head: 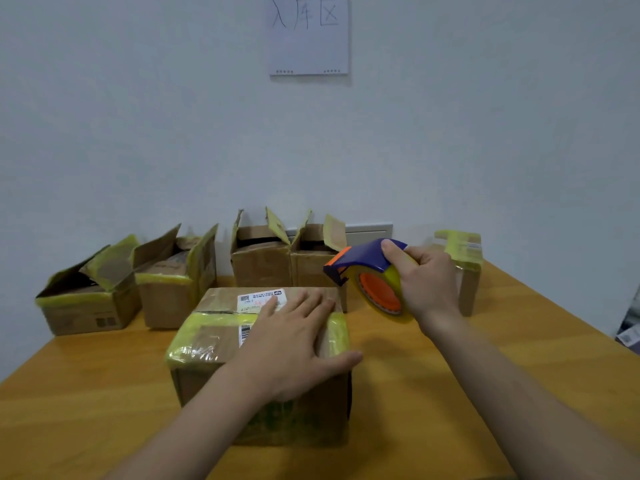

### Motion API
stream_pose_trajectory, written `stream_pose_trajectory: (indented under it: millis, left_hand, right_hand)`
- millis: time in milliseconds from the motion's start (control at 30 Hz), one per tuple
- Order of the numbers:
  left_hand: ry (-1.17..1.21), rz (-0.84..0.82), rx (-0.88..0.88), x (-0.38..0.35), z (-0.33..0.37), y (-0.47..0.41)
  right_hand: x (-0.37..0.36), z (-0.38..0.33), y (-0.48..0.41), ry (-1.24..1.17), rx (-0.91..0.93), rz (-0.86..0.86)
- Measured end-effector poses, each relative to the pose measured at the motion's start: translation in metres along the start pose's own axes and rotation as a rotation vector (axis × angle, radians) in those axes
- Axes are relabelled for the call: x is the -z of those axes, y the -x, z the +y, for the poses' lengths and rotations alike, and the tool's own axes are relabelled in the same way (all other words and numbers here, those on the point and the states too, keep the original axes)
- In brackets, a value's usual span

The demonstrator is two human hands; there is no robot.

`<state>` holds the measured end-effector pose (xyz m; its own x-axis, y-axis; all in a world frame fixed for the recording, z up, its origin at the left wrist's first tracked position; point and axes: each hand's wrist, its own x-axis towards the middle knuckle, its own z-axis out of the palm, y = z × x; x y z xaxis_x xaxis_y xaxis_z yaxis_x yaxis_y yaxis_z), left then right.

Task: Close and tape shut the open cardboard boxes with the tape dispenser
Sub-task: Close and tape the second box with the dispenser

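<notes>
The person's left hand is lying flat, fingers straight and spread, on top of the closed brown cardboard box, which is sitting mid-way along the yellow wooden counter, towards its near edge. The thumb is hanging over the box's right top edge. The flaps of this box are lying down and bands of yellow tape are crossing its top, so it is looking shut, though I cannot tell whether its seam is fully sealed. The right hand is gripping the blue tape dispenser with an orange hub and yellowish roll. It is holding it in the air just beside the box's far right corner, apart from the cardboard.

Along the counter's far edge, the left pair of open brown cardboard boxes and the middle pair of open brown cardboard boxes are standing with flaps raised. Near the far right corner a small taped brown box is sitting closed.

By my reading, two boxes at most are finished, while four are waiting to be folded and taped, so the job is running at under half.
</notes>
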<state>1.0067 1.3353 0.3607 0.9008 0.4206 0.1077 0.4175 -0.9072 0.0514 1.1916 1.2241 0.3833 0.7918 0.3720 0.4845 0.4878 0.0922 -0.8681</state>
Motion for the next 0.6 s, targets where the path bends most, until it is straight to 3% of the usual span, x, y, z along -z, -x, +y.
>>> stream_pose_trajectory:
  millis: [167,400,600]
  left_hand:
    - [-0.04,-0.088,0.009,0.001,0.009,-0.011]
    - [-0.008,0.128,-0.173,-0.015,0.003,0.004]
    - [-0.052,0.036,-0.173,-0.001,0.009,-0.007]
  right_hand:
    - [-0.007,-0.013,0.006,-0.073,0.001,0.041]
    - [-0.004,-0.028,0.008,-0.129,0.023,0.066]
    - [-0.011,-0.03,0.012,-0.14,0.016,0.075]
